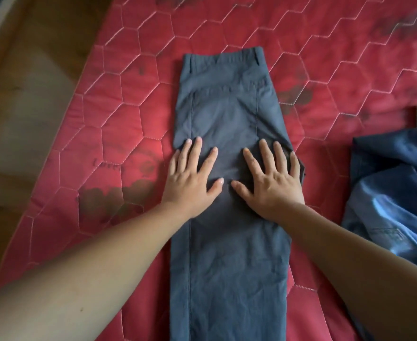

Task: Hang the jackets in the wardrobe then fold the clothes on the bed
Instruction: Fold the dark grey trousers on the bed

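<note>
A pair of grey trousers [227, 107] lies lengthwise on the red quilted bed [133, 99], folded leg over leg, waistband at the far end. My left hand [192, 178] presses flat on the trousers near their left edge, fingers spread and straight. Beside it, my right hand [271, 178] presses flat on the right half, its outer fingers reaching the right edge of the cloth. Both thumbs point inward and almost meet. The lower legs of the trousers run out of the frame at the bottom.
A crumpled heap of blue clothes [394, 198] lies on the bed at the right edge. A wooden floor [25, 107] shows along the bed's left side. Dark stains mark the red cover [109, 200] left of the trousers.
</note>
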{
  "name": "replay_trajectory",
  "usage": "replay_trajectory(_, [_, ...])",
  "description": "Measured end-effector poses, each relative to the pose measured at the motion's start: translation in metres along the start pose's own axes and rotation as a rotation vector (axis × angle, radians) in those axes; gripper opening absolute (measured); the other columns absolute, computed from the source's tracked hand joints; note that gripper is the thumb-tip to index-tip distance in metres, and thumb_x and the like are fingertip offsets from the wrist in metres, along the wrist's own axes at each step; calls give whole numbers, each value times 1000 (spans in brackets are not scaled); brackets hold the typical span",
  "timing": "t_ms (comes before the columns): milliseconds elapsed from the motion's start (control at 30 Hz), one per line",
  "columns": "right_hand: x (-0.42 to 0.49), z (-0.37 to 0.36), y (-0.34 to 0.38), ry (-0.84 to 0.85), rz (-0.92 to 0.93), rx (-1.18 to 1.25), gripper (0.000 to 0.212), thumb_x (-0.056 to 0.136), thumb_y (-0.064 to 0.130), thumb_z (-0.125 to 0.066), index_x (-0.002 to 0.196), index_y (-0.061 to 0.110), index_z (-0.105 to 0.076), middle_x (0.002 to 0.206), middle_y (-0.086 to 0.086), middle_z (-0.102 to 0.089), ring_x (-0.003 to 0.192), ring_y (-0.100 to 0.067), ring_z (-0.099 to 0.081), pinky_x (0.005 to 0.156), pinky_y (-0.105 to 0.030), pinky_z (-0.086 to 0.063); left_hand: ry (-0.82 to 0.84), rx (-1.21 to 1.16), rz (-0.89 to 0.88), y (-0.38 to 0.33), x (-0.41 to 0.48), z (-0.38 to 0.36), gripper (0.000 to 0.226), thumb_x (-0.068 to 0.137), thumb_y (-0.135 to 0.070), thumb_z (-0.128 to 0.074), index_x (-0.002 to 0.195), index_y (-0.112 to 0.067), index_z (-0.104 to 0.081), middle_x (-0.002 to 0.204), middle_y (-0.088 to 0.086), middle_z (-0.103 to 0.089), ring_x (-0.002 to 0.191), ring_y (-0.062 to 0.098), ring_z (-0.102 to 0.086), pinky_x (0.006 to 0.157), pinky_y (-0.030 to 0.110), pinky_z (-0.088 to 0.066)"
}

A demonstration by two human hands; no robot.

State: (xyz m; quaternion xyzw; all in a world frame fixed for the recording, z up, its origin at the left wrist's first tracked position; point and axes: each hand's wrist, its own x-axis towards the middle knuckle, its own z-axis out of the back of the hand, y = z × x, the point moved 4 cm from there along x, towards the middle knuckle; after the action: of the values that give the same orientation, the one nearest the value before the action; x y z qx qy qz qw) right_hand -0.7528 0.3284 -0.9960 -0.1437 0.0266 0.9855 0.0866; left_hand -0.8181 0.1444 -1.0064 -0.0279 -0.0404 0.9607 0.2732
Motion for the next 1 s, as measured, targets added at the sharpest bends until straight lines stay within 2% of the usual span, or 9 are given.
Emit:
replay_trajectory(67, [6,18,-1,-65,2,-19,75,89,77,-33,148,30,-42,156,-10,-39,143,-39,-35,111,-57,-29,-124,-100,-9,6,10,13,54,88,-53,-49,134,-28,-62,149,9,-49,138,33,-44,106,49,-36])
replay_trajectory(133, [30,38,-4,-229,33,-29,50,93,59,-46,125,22,-58,131,-8,-56,120,-38,-51,95,-53,-40,-267,-134,-35,15,38,25,38,89,-44,-52,116,-24,-70,129,5,-60,118,32,-57,94,45,-40])
replay_trajectory(167, [47,46,-4,-299,59,-25,44,94,50,-51,125,19,-58,132,-10,-55,121,-38,-50,96,-54,-40,-298,-112,-47,21,55,27,37,91,-40,-52,119,-22,-69,130,7,-59,118,33,-57,96,46,-40])
replay_trajectory(233, [85,49,-5,-322,63,-5,58,96,43,-50,148,19,-45,156,-14,-38,145,-38,-32,114,-58,-29,-255,-78,-24,31,89,23,50,95,-39,-48,140,-20,-56,152,16,-45,140,37,-42,111,49,-34])
replay_trajectory(300, [114,33,-7,-215,16,52,71,100,55,-36,162,25,-19,171,-6,-10,158,-31,-3,125,-56,-9,-106,-42,30,37,103,5,64,98,-48,-37,158,-25,-32,167,14,-19,155,32,-16,124,52,-19])
replay_trajectory(367, [122,14,-14,-178,-29,60,74,100,66,-20,163,32,-6,172,1,2,158,-25,9,126,-55,1,-61,-12,67,40,103,-10,69,97,-55,-29,161,-29,-20,170,11,-9,157,27,-6,126,51,-10])
replay_trajectory(600, [123,20,-16,-159,-57,49,77,96,71,-11,163,34,-3,172,2,6,158,-23,11,126,-54,1,-79,-14,82,39,106,-5,72,94,-56,-29,160,-27,-26,169,12,-15,157,27,-12,126,49,-11])
replay_trajectory(800, [118,18,-16,-191,-45,69,77,96,70,-15,163,33,-9,172,0,-1,158,-23,5,126,-55,-3,-89,-58,83,38,105,-7,69,94,-53,-33,159,-28,-31,168,11,-19,156,26,-14,126,48,-12])
replay_trajectory(1000, [118,18,-16,-183,-27,48,77,96,70,-13,163,32,-5,172,0,3,158,-24,9,125,-58,0,-89,-85,68,40,104,-4,67,97,-51,-35,158,-26,-31,168,14,-19,156,29,-13,126,48,-12])
